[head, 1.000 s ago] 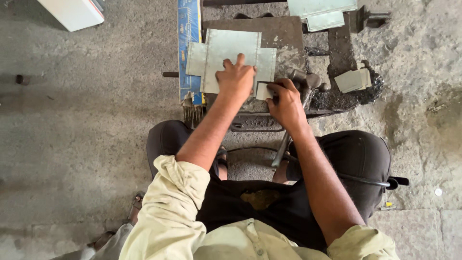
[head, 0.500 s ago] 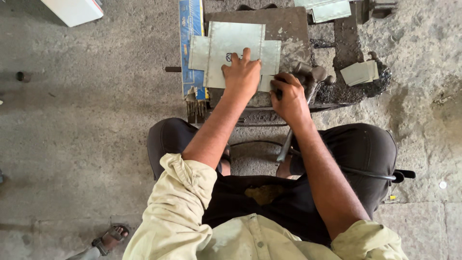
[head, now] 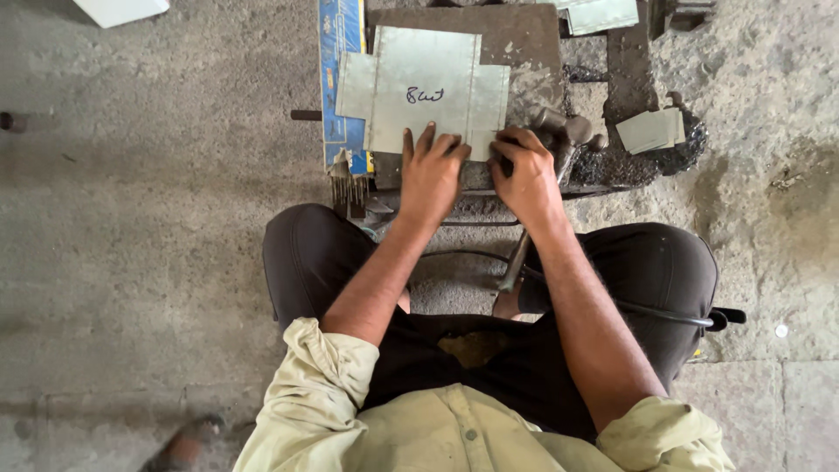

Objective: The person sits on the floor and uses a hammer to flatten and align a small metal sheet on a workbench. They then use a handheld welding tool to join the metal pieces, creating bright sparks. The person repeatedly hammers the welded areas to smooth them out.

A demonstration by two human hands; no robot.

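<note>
A cross-shaped grey metal sheet (head: 428, 79) with handwriting on it lies on a dark iron plate (head: 524, 35) in front of my crossed legs. My left hand (head: 433, 170) rests flat on the sheet's near edge with its fingers spread, pressing it down. Just to its right, my right hand (head: 526, 175) is closed around a hammer (head: 516, 262). The hammer's head sits by the sheet's near right corner and its wooden handle runs down between my knees.
A blue strip (head: 339, 70) lies along the sheet's left side. Small folded metal pieces (head: 651, 129) sit on dark debris to the right, and another sheet (head: 603, 13) lies at the top. A cable (head: 664, 315) crosses my right thigh. Rough concrete floor surrounds me.
My left hand has slid back from the middle of the sheet to its near edge. My right hand with the hammer has stayed beside it. The view has shifted slightly.
</note>
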